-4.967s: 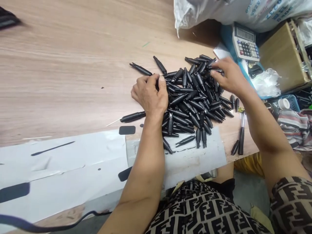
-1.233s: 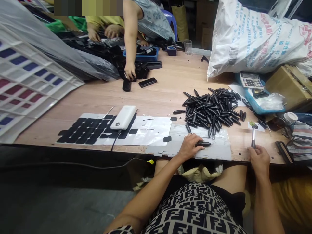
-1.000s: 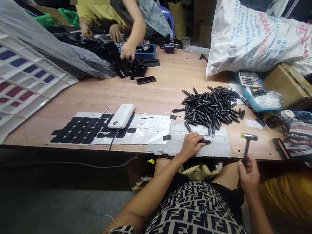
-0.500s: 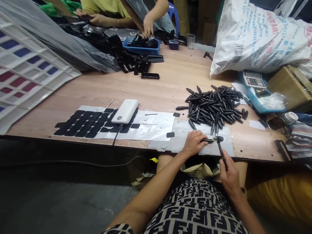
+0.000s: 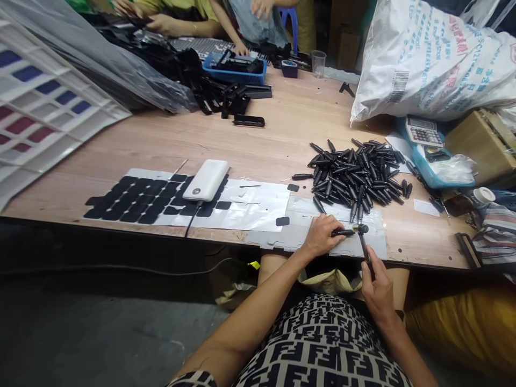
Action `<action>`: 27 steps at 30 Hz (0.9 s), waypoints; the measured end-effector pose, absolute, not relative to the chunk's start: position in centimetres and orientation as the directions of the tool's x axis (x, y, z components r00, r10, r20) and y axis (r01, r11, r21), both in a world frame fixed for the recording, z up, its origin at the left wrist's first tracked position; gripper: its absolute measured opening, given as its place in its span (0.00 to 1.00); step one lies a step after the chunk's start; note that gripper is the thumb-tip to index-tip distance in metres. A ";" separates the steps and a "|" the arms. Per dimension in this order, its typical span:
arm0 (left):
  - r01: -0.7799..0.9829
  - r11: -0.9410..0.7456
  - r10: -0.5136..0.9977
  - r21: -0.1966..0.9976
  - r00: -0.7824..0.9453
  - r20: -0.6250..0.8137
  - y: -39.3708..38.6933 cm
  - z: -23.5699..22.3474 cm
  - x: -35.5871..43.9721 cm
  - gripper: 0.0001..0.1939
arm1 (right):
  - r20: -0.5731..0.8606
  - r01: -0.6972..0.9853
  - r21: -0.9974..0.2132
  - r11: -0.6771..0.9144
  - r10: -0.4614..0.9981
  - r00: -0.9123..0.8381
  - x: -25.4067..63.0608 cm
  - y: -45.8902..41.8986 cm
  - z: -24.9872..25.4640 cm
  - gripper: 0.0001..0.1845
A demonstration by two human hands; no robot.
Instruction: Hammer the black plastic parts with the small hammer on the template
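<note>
My left hand is closed on a slim black pen-shaped tube, holding it sideways over a grey-white sheet at the table's front edge. In my right hand is a small black hammer, gripped by its handle. Its dark head is at the right end of the tube; whether the two touch I cannot tell. Just beyond both hands lies a heap of similar black tubes, some with narrow tips.
A white power bank with a cable rests on a sheet of black stickers. At right are a calculator, a blue tray and a big white sack. Co-workers' hands are beyond a blue basket.
Both my hands stay nearly in place, still holding the tube and hammer. The view has shifted slightly. Across the table, a co-worker's hand has lifted away from the blue basket.
</note>
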State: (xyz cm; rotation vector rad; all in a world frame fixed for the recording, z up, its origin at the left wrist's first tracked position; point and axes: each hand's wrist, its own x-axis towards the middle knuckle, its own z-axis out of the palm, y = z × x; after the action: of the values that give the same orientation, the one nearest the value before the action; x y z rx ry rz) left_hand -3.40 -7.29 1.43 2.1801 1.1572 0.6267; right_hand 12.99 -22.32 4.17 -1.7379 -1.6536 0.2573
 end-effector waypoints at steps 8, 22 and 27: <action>0.584 -0.430 0.859 0.689 0.499 0.112 -7.2 1.4 -3.2 0.09 | 0.340 0.813 -0.574 0.101 0.932 0.124 12.9 -22.3 3.4 0.24; 0.587 -0.456 0.851 0.668 0.508 0.135 -7.1 1.3 -3.1 0.10 | 0.155 0.556 -0.824 -0.107 0.902 0.403 15.3 -20.7 3.4 0.26; 0.435 -0.487 0.832 0.757 0.494 0.252 -7.0 1.1 -3.8 0.13 | -0.179 -0.140 -0.982 -0.123 0.831 0.526 18.2 -18.1 3.9 0.25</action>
State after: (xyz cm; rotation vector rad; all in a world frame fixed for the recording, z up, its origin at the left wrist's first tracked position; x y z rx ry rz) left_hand -3.77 -7.01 1.12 2.1149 1.0373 0.8223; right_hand 18.19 -18.07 3.91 -1.4629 -0.6330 0.9326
